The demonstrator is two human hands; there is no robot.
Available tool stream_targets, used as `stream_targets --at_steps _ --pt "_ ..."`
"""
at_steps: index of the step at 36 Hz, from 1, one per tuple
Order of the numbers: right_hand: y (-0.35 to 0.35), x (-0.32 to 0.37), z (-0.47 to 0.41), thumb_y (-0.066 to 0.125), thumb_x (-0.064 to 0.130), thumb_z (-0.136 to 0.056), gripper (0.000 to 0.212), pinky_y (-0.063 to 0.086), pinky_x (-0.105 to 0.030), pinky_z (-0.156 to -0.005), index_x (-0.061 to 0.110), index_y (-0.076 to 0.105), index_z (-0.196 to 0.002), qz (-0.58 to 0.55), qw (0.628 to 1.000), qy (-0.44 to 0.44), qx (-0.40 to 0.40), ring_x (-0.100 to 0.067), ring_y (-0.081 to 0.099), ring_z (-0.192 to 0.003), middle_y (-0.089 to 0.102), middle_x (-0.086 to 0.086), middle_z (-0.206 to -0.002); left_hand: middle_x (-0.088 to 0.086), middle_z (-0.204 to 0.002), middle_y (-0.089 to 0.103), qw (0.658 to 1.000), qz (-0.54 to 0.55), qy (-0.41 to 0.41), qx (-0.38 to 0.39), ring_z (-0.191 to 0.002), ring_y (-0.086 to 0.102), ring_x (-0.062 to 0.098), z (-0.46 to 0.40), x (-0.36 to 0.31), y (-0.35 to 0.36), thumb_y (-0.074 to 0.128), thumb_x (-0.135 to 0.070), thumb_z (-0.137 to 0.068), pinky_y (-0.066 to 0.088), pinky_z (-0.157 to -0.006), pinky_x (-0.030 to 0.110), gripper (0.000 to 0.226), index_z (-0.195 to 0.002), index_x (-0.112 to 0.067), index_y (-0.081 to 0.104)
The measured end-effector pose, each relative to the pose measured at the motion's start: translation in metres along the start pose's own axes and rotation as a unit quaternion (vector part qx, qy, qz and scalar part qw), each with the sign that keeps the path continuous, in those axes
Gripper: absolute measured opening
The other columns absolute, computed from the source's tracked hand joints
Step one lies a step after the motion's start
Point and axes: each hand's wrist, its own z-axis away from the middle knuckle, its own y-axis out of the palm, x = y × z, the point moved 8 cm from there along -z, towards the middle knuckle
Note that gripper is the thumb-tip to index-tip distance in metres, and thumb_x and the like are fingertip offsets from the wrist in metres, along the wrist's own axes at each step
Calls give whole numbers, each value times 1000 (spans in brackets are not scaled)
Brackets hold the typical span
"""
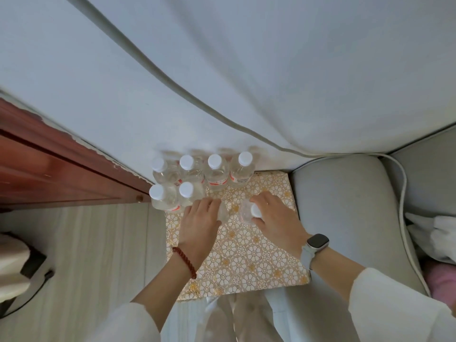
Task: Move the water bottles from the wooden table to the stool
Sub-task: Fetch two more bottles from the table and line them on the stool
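Several clear water bottles with white caps stand in two rows at the far left of the stool, whose top has a gold and white flower pattern. My left hand grips a bottle from above; its cap is hidden under my fingers. My right hand holds another bottle by its top, with the white cap showing beside my thumb. Both held bottles sit just in front of the standing rows, over the stool's middle.
A reddish wooden piece of furniture runs along the left. A grey sofa cushion touches the stool's right side, with a white cable over it. A white wall rises behind. Pale wood floor lies to the left.
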Motion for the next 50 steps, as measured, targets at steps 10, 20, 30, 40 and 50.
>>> stream_targets --at_steps 10,20,30,40,50 --pt "-6 3 -20 56 15 -86 32 53 -36 -65 9 49 -117 -19 999 16 -28 -26 52 -103 51 -6 -119 -2 -81 70 998 -14 24 -49 -72 66 18 -15 -6 -7 92 -14 -36 48 -70 36 55 -85 -14 68" --pt "-15 12 -43 57 13 -85 33 52 -37 -63 10 50 -117 -23 998 10 -49 -27 53 -103 53 -5 -119 -4 -82 70 998 -8 23 -54 -72 66 18 -35 -2 -11 90 -4 -37 24 -72 32 53 -84 -16 67" --pt "-14 18 -44 72 10 -72 37 51 -29 -39 11 54 -104 -8 995 -12 -94 -24 62 -82 62 -5 -101 -4 -88 69 998 -23 50 -43 -77 65 18 -47 2 -5 88 -7 -44 28 -78 31 55 -92 -16 64" --pt "-18 11 -30 57 13 -85 50 54 -28 -75 17 37 -130 -124 988 0 -90 -21 50 -115 44 -3 -132 4 -124 58 993 -111 -18 -30 -116 53 25 -29 -1 1 79 -12 -58 40 -93 47 71 -123 -13 48" --pt "-44 88 3 46 15 -92 25 53 -32 -79 10 52 -116 -133 988 -56 -56 -22 59 -99 59 -8 -113 16 -129 52 957 78 -261 -101 -121 47 36 62 31 -52 67 -15 -77 38 -96 53 48 -122 -10 52"
